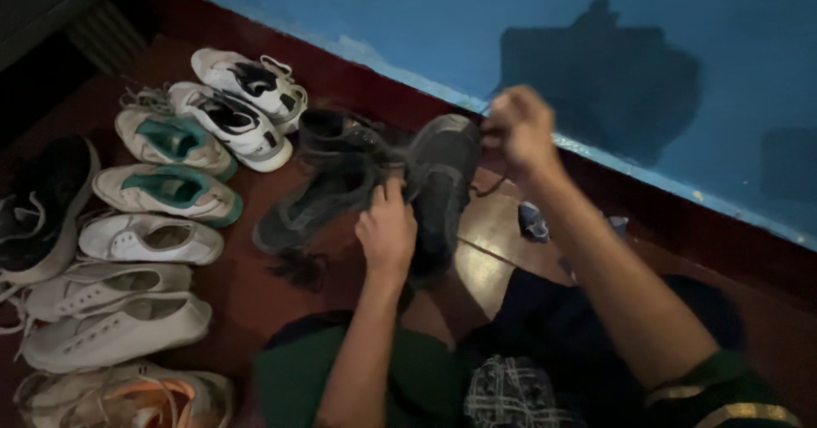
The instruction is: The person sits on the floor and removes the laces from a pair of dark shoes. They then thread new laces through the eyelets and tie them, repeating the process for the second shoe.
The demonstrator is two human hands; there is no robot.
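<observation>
Head view | left hand [387, 231] grips dark worn lace-up shoe [438, 190], sole tilted up, steadying it | right hand [519, 130] pinches its lace [492, 188] taut | above dark red floor [247, 296], near blue wall's edge | pale sneaker row [149, 241] along left edge.

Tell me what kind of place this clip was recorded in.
Probably a room in a home, down at floor level: a row of worn shoes lies on a dark red floor beside a blue painted wall, where someone sits handling a dark shoe.
</observation>
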